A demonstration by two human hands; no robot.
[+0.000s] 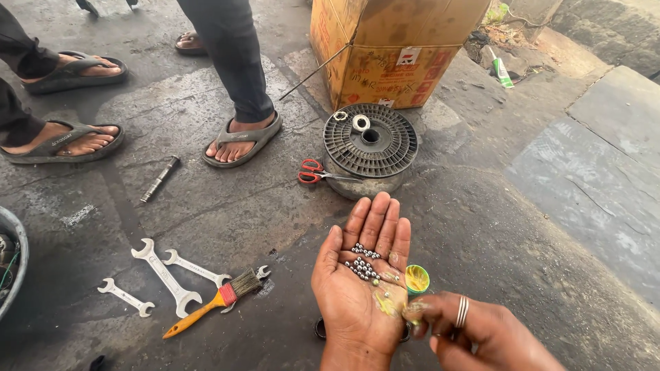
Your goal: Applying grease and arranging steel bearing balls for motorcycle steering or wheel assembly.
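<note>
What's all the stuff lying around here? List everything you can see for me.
steel balls: many, silver, in the left palm
grease pot: one, green, beside the left hand
wrenches: three or four, silver, on the ground
paintbrush: one, orange handle, across the wrenches
scissors: one, red handles, beside the spool
spool: one, grey, before the box
cardboard box: one, brown, top
metal rod: one, dark, near the sandalled feet
left hand: open, palm up
right hand: ringed, fingertips greasy

Small steel bearing balls (362, 264), bright and round, lie loose in a cluster on the upturned palm and finger bases of the open left hand (361, 285). Yellow grease smears the palm's right edge. A small green grease pot (416, 279), open, sits just beside that edge.
</note>
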